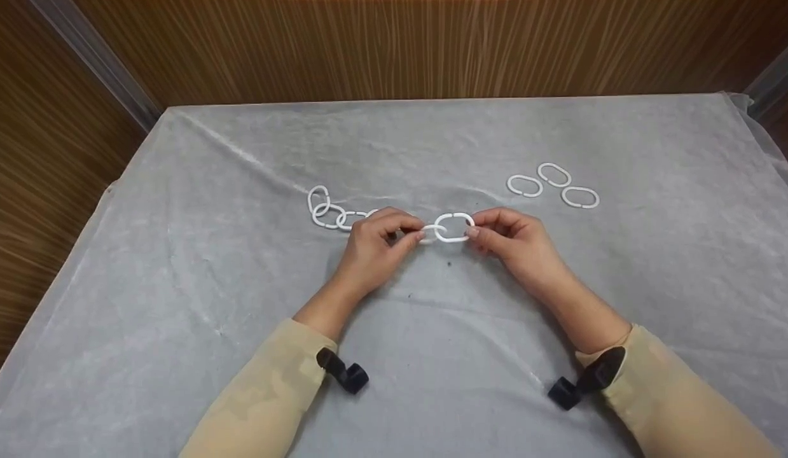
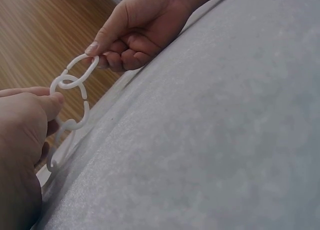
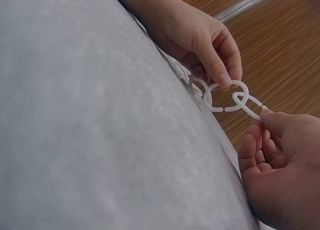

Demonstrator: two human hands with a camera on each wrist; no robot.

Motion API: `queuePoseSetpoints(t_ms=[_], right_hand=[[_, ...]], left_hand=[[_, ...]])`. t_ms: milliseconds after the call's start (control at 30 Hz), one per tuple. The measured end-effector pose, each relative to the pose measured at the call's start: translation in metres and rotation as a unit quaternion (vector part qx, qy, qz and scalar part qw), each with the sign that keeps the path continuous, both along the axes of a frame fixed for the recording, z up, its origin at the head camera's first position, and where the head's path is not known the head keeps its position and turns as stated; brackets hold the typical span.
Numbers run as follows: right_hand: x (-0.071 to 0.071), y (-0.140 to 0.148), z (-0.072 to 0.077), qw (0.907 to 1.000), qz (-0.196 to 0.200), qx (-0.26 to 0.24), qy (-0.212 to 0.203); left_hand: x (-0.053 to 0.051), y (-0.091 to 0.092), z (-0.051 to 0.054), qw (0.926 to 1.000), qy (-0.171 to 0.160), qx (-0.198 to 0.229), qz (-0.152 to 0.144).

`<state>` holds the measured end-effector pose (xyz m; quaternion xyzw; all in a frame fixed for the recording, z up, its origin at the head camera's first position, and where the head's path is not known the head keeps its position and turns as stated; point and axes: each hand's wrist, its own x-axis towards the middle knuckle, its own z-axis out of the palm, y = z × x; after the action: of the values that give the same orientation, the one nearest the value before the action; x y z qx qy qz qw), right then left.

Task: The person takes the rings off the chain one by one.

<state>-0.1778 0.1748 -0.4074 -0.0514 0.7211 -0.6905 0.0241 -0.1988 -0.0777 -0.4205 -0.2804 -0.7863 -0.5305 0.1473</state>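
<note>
Over the middle of the cloth, my right hand (image 1: 518,248) pinches the right end of a white oval plastic chain link (image 1: 454,240) between thumb and fingers. This link passes through a second white link (image 3: 241,83), which my left hand (image 1: 381,248) pinches between thumb and index finger. From there a chain of joined white links (image 1: 327,226) trails left on the cloth, partly hidden behind the left hand. Small gaps show in the sides of the links. In both wrist views the two pinched links hang interlocked between the hands.
Three loose white links lie at the right beyond the right hand: a left one (image 1: 521,176), an upper one (image 1: 539,173) and a right one (image 1: 578,205). A wrinkled grey cloth (image 1: 177,267) covers the table. Wood-grain panels (image 1: 394,51) stand behind and left.
</note>
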Motion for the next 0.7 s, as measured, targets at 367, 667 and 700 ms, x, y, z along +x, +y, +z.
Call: queuePoseSetpoints(t_ms=[367,667,700], right_hand=[[-0.0005,-0.0012,-0.0008,1.0,0.007,-0.001,0.006],[0.0011,-0.0021,0.0005,0.9999,0.008,0.001,0.007],[0.0012,-0.0025,0.0009,0.9999,0.009,0.002,0.007]], left_hand=[[0.0011,-0.001,0.0013,1.0,-0.007,0.006,-0.002],[0.0017,-0.0009,0.0022,0.9998,-0.015,0.011,-0.005],[0.0016,-0.001,0.0024,0.9998,-0.015,0.012,-0.005]])
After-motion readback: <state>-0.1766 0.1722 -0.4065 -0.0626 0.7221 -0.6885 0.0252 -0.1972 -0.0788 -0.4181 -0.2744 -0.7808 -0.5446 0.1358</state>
